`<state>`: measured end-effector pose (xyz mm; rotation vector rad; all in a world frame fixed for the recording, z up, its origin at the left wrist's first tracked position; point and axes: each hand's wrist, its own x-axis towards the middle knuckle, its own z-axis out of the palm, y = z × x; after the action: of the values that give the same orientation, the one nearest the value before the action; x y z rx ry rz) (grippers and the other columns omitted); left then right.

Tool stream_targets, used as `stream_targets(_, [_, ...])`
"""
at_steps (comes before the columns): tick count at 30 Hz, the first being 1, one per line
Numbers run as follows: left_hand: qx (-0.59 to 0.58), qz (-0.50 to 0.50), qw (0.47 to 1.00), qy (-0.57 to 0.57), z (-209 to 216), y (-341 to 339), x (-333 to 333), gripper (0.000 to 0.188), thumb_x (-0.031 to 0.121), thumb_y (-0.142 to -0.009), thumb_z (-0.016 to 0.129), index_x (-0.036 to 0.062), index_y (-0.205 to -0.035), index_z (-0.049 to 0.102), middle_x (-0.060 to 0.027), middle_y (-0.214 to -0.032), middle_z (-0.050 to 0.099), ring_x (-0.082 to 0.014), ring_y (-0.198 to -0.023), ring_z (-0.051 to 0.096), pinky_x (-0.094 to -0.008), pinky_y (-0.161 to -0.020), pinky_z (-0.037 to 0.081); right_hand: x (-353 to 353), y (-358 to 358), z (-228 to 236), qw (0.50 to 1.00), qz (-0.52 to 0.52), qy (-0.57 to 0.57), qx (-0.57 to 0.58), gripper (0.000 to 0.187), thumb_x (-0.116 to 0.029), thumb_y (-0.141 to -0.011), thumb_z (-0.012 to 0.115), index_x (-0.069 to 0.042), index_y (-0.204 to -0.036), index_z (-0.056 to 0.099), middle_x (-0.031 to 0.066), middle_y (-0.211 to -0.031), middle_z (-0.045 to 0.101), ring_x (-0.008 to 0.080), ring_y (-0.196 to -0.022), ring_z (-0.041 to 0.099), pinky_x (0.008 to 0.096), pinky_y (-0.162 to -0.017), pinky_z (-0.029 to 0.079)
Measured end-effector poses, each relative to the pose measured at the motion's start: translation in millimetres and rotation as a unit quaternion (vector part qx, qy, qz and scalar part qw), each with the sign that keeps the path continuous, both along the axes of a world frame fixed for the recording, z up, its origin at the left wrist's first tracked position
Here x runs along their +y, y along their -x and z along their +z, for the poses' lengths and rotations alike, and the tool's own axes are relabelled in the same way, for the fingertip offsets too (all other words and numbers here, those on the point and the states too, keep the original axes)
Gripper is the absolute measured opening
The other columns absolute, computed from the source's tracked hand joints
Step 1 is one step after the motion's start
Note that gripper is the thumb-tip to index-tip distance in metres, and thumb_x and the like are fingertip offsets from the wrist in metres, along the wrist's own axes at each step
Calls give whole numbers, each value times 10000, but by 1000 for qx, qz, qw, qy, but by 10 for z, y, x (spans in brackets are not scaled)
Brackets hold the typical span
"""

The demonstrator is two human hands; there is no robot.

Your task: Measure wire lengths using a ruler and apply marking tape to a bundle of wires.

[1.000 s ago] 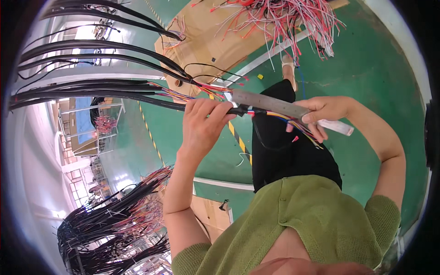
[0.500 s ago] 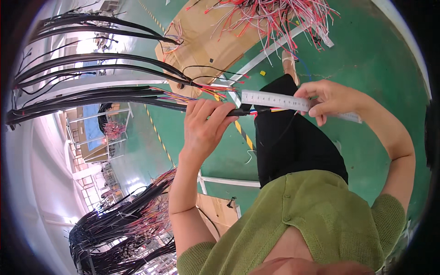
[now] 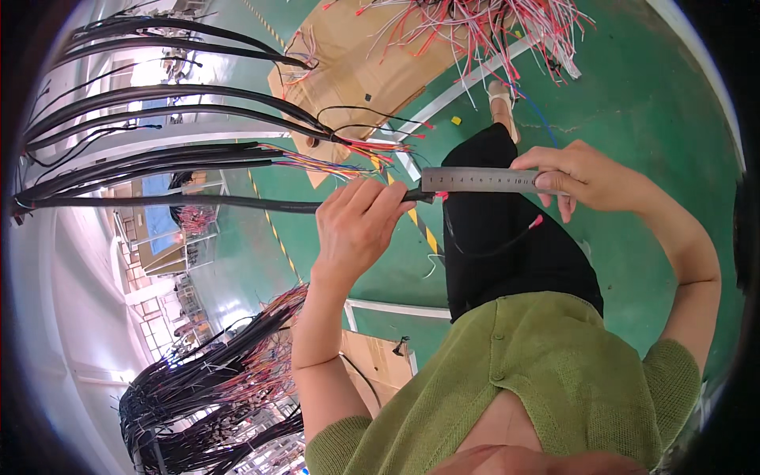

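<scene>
My left hand (image 3: 354, 226) is closed around a black cable (image 3: 253, 204) that runs in from the far left. The cable's cut end pokes out just past my fingers. My right hand (image 3: 582, 180) pinches the right part of a steel ruler (image 3: 479, 180). This ruler lies level, its left end against or just over the cable end; I cannot tell which. A thin black wire (image 3: 495, 250) with a pink tip hangs in a loop from the cable end. Colored inner wires are mostly hidden behind the ruler.
More black cables (image 3: 158, 156) with bared colored wires stretch in from the left. A big bunch of pink and white wires (image 3: 483, 36) hangs over a brown board (image 3: 360, 79) at the far side. A dark wire bundle (image 3: 210, 388) hangs at lower left.
The ruler has turned from slanted to level, its face now darker, and sits along the cable end. My left hand's cable hangs apart from the others. The pink-tipped wire now shows below the ruler.
</scene>
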<state>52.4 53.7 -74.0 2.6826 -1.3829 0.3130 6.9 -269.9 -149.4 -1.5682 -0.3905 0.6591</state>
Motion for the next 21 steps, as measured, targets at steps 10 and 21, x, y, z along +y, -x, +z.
stream_targets(10, [92,-36,995,1,4,-96,97,216,197,-749,755,103,-906,639,-19,-716,511,-214,-648,523,-342,-576,422,6,-37,86,998,43,35,-6,300,-68,-986,418,-85,-1271,513,99,-794,674,210,-554,667,305,-533,539])
stream_targets(21, [141,-3,989,-32,76,-40,46,179,197,-796,736,86,-892,633,-42,-727,568,-238,-642,568,-354,-556,448,50,-65,212,992,43,110,-42,275,-32,-964,415,-71,-1213,524,89,-689,630,202,-514,642,323,-513,513])
